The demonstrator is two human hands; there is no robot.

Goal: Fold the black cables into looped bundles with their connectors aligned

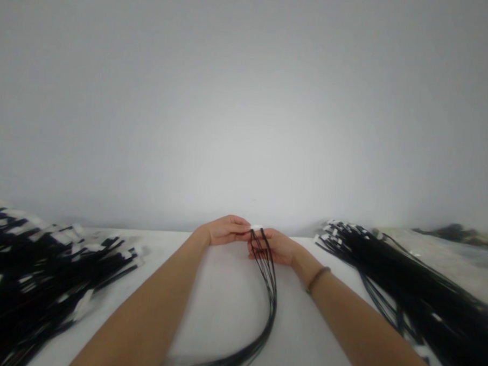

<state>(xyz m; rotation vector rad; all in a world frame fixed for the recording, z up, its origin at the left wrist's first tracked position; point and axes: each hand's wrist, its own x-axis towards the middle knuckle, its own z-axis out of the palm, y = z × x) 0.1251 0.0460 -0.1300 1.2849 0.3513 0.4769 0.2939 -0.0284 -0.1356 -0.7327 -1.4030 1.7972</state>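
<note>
Near the back of the table, both hands meet at the white connector (256, 227) of a black wire harness (271, 308). My left hand (229, 229) pinches the connector's left side with its fingertips. From the right, my right hand (277, 246) is closed around the connector end, its fingers partly behind the wires. Several thin black wires fan out below the connector, gather into one bundle and curve down to the left along the table. The far end of the harness runs out of sight past my left forearm.
A large heap of black cables with white ends (58, 272) lies at the left. On the right is a long bundle of similar cables (401, 281), with clear plastic (446, 256) beyond it. The white table (222, 301) meets a plain wall (247, 107).
</note>
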